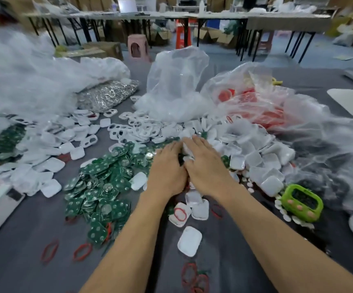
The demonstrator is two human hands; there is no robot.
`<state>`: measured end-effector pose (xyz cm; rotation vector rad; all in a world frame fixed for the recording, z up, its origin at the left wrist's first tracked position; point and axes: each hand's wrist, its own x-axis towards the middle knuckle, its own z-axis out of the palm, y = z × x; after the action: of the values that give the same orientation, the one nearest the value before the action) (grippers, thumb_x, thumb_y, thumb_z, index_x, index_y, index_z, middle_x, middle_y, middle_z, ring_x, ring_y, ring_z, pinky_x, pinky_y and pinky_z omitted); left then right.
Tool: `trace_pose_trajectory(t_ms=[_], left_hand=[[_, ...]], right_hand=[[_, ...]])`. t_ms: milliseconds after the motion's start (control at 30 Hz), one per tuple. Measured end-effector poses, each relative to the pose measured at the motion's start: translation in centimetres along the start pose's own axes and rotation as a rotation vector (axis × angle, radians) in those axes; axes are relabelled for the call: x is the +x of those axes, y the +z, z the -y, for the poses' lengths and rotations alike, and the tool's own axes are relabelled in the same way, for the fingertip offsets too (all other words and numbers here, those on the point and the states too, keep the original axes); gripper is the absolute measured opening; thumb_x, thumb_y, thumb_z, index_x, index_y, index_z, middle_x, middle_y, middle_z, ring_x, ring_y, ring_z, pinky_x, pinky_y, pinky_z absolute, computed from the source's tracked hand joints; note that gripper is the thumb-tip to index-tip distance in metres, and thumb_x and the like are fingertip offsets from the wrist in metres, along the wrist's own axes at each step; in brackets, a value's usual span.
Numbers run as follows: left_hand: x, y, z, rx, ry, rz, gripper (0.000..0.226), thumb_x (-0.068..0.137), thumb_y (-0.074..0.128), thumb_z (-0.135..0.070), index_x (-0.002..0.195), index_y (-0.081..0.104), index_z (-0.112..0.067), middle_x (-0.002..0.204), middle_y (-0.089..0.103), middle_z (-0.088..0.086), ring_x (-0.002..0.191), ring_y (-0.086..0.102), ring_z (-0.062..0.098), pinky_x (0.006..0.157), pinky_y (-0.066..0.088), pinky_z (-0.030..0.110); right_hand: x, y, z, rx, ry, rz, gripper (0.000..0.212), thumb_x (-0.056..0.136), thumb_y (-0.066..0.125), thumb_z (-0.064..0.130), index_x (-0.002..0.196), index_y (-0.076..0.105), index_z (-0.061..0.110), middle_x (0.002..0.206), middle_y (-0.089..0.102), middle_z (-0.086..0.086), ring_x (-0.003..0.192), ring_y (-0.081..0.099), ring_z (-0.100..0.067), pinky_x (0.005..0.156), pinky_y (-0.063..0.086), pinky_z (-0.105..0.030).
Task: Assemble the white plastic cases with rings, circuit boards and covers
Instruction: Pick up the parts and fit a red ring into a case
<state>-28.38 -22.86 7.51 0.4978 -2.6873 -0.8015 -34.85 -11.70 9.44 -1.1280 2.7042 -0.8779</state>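
Just right of the circuit boards [99, 187], the left grip [167, 168] and right grip [206, 166] rest side by side, fingers spread flat, seemingly pinching nothing, over the white cases [256, 161] heaped there.

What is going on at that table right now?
A person has both hands together over the parts heap: left hand at the edge of the green circuit boards, right hand flat against the white cases. What they hold is hidden. Loose red rings and one white piece lie nearer on the grey table.
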Motion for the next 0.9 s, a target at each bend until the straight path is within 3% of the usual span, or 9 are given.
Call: trace_pose_trajectory(t_ms=[67,133,200,333,533,633,667,767,900], left_hand=[[0.2,-1.1,-0.4,-0.279,-0.029,-0.017,0.059,0.087,0.053,-0.005,0.141,0.06,-0.028,0.139,0.061,-0.012,0.128,0.054,0.009,0.106,0.036,0.012],[-0.1,-2.0,0.6,-0.268,-0.104,-0.211,0.061,0.084,0.054,0.001,0.132,0.066,-0.035,0.135,0.062,-0.016,0.123,0.05,-0.003,0.1,0.024,-0.004],[-0.4,-2.8,3.0,0.03,-0.192,-0.378,0.056,0.094,0.057,-0.009,0.145,0.052,-0.031,0.156,0.046,-0.004,0.144,0.035,0.009,0.12,0.014,0.017],[-0.6,-3.1,5.9,0.338,-0.423,-0.085,0.07,0.107,0.039,-0.046,0.162,0.016,-0.011,0.17,0.01,0.016,0.158,0.003,0.032,0.129,0.005,0.047],[0.3,-1.0,3.1,-0.184,-0.17,-0.095,0.054,0.101,0.055,-0.023,0.153,0.043,-0.033,0.162,0.039,0.001,0.152,0.029,0.024,0.125,0.023,0.042],[-0.3,-0.8,2.1,-0.266,-0.138,-0.19,0.044,0.099,0.058,-0.013,0.136,0.062,-0.035,0.141,0.062,-0.004,0.127,0.06,0.024,0.109,0.045,0.032],[-0.6,-0.9,1.7,-0.25,-0.115,-0.25,0.041,0.099,0.057,-0.011,0.133,0.065,-0.033,0.135,0.067,-0.003,0.123,0.062,0.019,0.108,0.048,0.034],[-1.4,-0.7,0.7,-0.108,0.085,-0.389,0.036,0.099,0.058,-0.003,0.128,0.071,-0.021,0.131,0.07,0.003,0.123,0.028,-0.019,0.119,0.025,0.034],[-2.4,-0.8,-1.2,-0.034,0.235,-0.421,0.034,0.095,0.064,0.0,0.12,0.077,-0.019,0.113,0.078,0.0,0.101,0.071,0.012,0.093,0.05,0.022]], right_hand=[[1.2,-0.1,-0.8,0.043,0.028,0.002,0.057,0.103,0.047,0.024,0.158,0.035,0.024,0.168,0.029,-0.003,0.155,0.02,-0.019,0.128,0.012,-0.038],[1.0,-0.4,-2.5,-0.017,0.038,0.027,0.055,0.104,0.046,0.029,0.158,0.036,0.027,0.162,0.038,0.003,0.15,0.027,-0.019,0.125,0.016,-0.038],[0.0,-0.4,-4.3,-0.124,0.036,-0.018,0.05,0.104,0.044,0.026,0.154,0.043,0.024,0.146,0.051,0.005,0.142,0.035,-0.021,0.119,0.017,-0.034],[-1.7,0.2,-5.2,-0.137,0.076,-0.203,0.038,0.101,0.054,0.017,0.138,0.063,0.017,0.143,0.061,-0.003,0.142,0.04,-0.018,0.121,0.013,-0.031],[-4.3,-0.4,-4.4,0.118,0.104,-0.303,0.031,0.094,0.064,0.004,0.115,0.079,0.021,0.113,0.076,-0.001,0.113,0.064,-0.022,0.101,0.046,-0.03],[-5.7,-1.3,-4.5,0.198,0.099,-0.408,0.032,0.096,0.062,0.004,0.109,0.08,0.028,0.089,0.078,0.01,0.075,0.068,-0.002,0.074,0.051,-0.027],[-6.3,-1.7,-4.6,0.244,0.107,-0.47,0.033,0.096,0.062,0.004,0.109,0.079,0.029,0.081,0.075,0.017,0.066,0.066,0.003,0.068,0.049,-0.019],[-7.4,-3.1,-5.4,0.348,0.148,-0.634,0.032,0.096,0.066,0.005,0.105,0.078,0.033,0.082,0.069,0.036,0.078,0.065,0.015,0.069,0.044,-0.002],[-7.4,-3.7,-6.1,0.599,0.275,-0.564,0.029,0.093,0.073,0.007,0.094,0.078,0.035,0.077,0.077,0.013,0.065,0.07,-0.001,0.063,0.06,-0.025]])
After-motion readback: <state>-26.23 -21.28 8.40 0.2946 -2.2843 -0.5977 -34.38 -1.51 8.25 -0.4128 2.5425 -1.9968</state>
